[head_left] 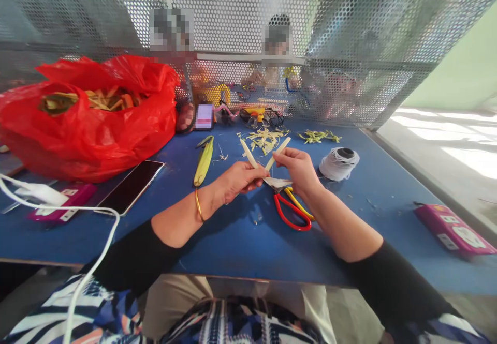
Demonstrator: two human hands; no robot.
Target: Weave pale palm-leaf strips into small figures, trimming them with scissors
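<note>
My left hand [243, 178], with a gold bangle at the wrist, pinches a pale strip of corn husk [248, 152] that points up and away. My right hand [298, 167] has its fingers closed on another pale husk strip [280, 152], and the two form a V shape. A whitish flat piece [278, 182] spans the gap below, between both hands; whether it joins the strips is unclear. Just under my right hand lie scissors [293, 212] with one red and one yellow handle, their blades mostly hidden. Left of my hands rests a whole yellow-green husk [204, 163].
Husk scraps [267, 139] and greener bits [320, 136] lie beyond the hands. A spool of white thread [339, 164] stands right. A red plastic bag [151, 126], a phone [132, 186] and purple power strips [452, 230] surround the workspace. A perforated metal screen [240, 23] closes the back; people sit behind.
</note>
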